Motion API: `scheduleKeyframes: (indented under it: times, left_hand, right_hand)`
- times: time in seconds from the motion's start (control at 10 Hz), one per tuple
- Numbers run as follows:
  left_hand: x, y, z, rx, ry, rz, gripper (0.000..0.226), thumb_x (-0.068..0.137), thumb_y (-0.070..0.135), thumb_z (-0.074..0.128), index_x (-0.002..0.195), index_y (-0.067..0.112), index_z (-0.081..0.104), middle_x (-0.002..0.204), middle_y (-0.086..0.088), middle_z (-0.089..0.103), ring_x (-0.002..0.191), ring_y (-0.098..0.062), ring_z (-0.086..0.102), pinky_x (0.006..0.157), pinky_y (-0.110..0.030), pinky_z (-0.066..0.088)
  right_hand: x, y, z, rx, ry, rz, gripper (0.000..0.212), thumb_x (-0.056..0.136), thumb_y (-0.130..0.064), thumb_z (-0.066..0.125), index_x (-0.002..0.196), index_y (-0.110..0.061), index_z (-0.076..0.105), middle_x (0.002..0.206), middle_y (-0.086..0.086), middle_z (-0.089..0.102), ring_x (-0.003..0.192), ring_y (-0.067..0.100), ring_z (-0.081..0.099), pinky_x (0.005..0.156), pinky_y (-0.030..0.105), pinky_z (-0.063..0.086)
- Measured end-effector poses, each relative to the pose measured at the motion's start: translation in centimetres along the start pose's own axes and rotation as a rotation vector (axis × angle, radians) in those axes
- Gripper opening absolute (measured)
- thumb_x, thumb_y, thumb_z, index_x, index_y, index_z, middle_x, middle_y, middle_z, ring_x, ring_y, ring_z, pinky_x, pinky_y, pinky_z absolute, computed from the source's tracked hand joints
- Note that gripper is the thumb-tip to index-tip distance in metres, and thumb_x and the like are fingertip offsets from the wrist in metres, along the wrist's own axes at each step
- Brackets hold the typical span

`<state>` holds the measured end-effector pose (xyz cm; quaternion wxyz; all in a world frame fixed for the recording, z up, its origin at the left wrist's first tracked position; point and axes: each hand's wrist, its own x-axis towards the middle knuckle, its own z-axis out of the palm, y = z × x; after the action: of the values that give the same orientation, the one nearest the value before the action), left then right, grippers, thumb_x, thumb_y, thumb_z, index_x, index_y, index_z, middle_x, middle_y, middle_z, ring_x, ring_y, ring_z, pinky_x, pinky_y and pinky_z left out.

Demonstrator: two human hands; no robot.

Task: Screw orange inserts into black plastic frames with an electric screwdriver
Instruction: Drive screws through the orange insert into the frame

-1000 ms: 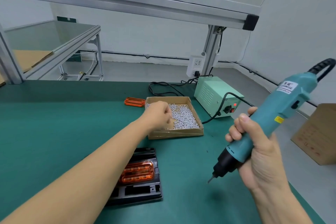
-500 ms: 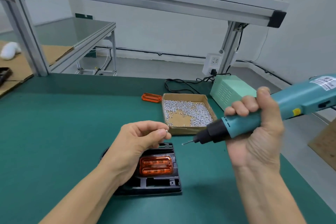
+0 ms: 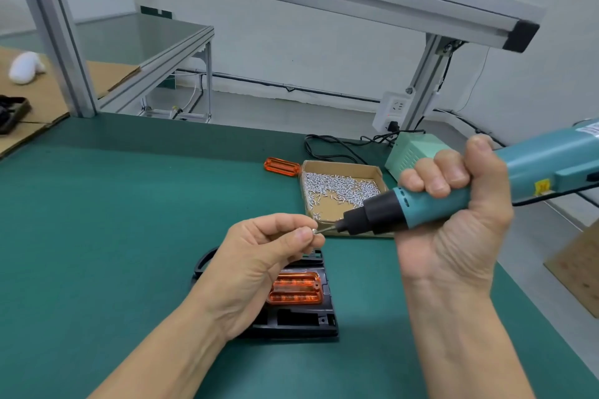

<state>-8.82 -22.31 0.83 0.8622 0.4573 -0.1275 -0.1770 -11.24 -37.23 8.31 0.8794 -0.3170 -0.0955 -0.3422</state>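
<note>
Green mat covers the bench (image 3: 97, 220), and a gray metal rack stands over it. At 6 o'clock a black plastic frame (image 3: 301, 317) lies flat on the mat with an orange insert (image 3: 296, 288) sitting in it. At 12 o'clock from the frame sits a cardboard box (image 3: 343, 168) full of little silver screws (image 3: 337, 188). A second orange insert (image 3: 281, 166) lies just beside the box at its 9 o'clock. At 2 o'clock a pale green power box (image 3: 415, 152) stands near the wall socket.

The left hand (image 3: 256, 269) floats above the frame, thumb and first finger pinching one tiny screw (image 3: 313, 231). The right hand (image 3: 453, 220) has its fingers wrapped tight round the blue electric screwdriver (image 3: 453, 201) (its black nose points toward 9 o'clock). The thin bit tip touches the pinched screw.
</note>
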Motion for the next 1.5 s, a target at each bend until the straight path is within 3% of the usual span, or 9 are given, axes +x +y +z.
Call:
scheduleKeyframes:
  times: [0.3, 0.6, 0.9, 1.2, 1.3, 1.4, 1.5]
  left_hand:
    - [-0.1, 0.0, 0.0, -0.016, -0.008, -0.009, 0.017, 0.059, 0.014, 0.074, 0.075, 0.009, 0.077, 0.072, -0.009, 0.070, 0.068, -0.011, 0.066, 0.065, -0.017, 0.052]
    - [-0.1, -0.1, 0.1, -0.024, 0.007, -0.010, 0.017, 0.058, 0.013, 0.074, 0.075, 0.008, 0.077, 0.071, -0.009, 0.070, 0.067, -0.011, 0.066, 0.065, -0.017, 0.052]
    - [-0.2, -0.7, 0.3, 0.054, 0.093, 0.067, 0.021, 0.052, 0.021, 0.078, 0.071, 0.013, 0.077, 0.070, -0.009, 0.072, 0.067, -0.012, 0.067, 0.066, -0.016, 0.051]
    - [0.0, -1.1, 0.3, 0.046, 0.082, 0.064, 0.021, 0.056, 0.022, 0.076, 0.075, 0.014, 0.078, 0.074, -0.008, 0.072, 0.072, -0.011, 0.068, 0.067, -0.016, 0.051]
    - [-0.3, -0.2, 0.2, 0.169, 0.051, 0.049, 0.031, 0.056, 0.032, 0.076, 0.085, 0.022, 0.078, 0.085, 0.001, 0.075, 0.076, -0.001, 0.065, 0.067, -0.010, 0.047]
    - [0.0, 0.9, -1.0, 0.435, 0.122, 0.096, 0.023, 0.071, 0.025, 0.073, 0.094, 0.026, 0.076, 0.093, 0.015, 0.073, 0.080, 0.007, 0.062, 0.069, -0.003, 0.042]
    - [0.2, 0.7, -1.9, 1.052, 0.132, 0.213, 0.037, 0.087, 0.000, 0.057, 0.087, 0.032, 0.074, 0.084, 0.026, 0.066, 0.090, 0.007, 0.054, 0.085, -0.009, 0.035]
  right_hand:
    - [0.1, -0.2, 0.3, 0.021, 0.032, 0.010, 0.012, 0.079, -0.016, 0.053, 0.077, -0.024, 0.044, 0.047, -0.011, 0.035, 0.038, 0.003, 0.035, 0.044, 0.017, 0.036]
    - [0.0, 0.1, 0.0, -0.010, 0.023, -0.016, 0.019, 0.091, -0.010, 0.047, 0.078, -0.023, 0.046, 0.047, -0.012, 0.036, 0.038, 0.003, 0.036, 0.045, 0.018, 0.036]
    - [-0.9, 0.8, 0.1, -0.076, -0.082, -0.092, 0.012, 0.083, -0.010, 0.045, 0.090, -0.020, 0.048, 0.047, -0.011, 0.036, 0.037, 0.004, 0.035, 0.043, 0.018, 0.035]
    - [-0.2, 1.1, -0.3, -0.025, -0.010, -0.060, 0.009, 0.081, -0.012, 0.047, 0.083, -0.022, 0.046, 0.046, -0.011, 0.035, 0.037, 0.004, 0.033, 0.042, 0.018, 0.033]
    - [0.1, 1.0, -0.6, -0.027, -0.014, -0.048, 0.010, 0.082, -0.011, 0.047, 0.081, -0.022, 0.047, 0.046, -0.011, 0.037, 0.037, 0.004, 0.034, 0.042, 0.018, 0.034]
    - [0.7, 0.4, -1.2, -0.052, -0.042, -0.019, 0.011, 0.082, -0.012, 0.048, 0.082, -0.022, 0.048, 0.047, -0.011, 0.036, 0.038, 0.004, 0.035, 0.043, 0.018, 0.035]
    - [1.0, 0.3, -2.1, -0.145, -0.092, 0.028, 0.012, 0.083, -0.010, 0.048, 0.086, -0.022, 0.048, 0.048, -0.010, 0.035, 0.039, 0.005, 0.035, 0.044, 0.019, 0.036]
